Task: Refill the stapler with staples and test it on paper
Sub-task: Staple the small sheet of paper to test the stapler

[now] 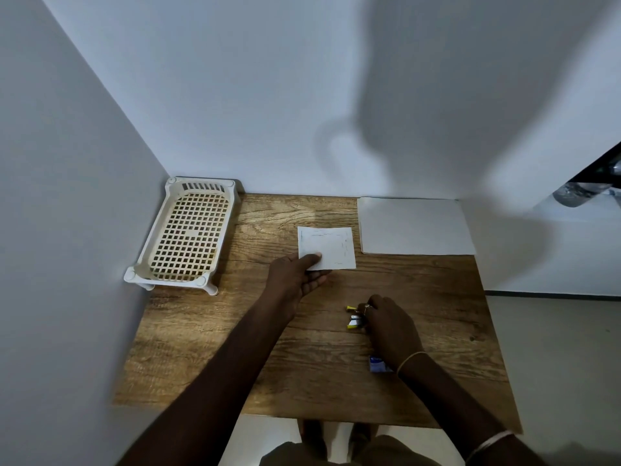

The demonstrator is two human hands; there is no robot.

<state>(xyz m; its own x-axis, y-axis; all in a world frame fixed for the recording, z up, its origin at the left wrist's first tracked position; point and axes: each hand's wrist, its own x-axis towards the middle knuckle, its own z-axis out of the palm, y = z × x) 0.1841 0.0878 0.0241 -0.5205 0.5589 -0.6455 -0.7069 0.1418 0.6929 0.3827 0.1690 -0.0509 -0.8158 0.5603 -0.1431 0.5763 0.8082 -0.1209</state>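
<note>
My left hand [295,275] reaches forward across the wooden table [208,358] and pinches the near-left corner of a small square paper [331,247], thumb on top, fingers beneath. The paper lies flat near the middle of the table, its edges roughly square to the table's, with faint marks along its borders. My right hand [389,322] rests palm down nearer to me, fingers curled over the stapler [354,319]; only yellow and white bits show at my fingertips, so I cannot tell which way its long axis runs. A small blue staple box [378,364] lies just under my right wrist. A stack of white sheets [416,227] sits at the far right, a cream plastic basket [188,237] at the far left.
</note>
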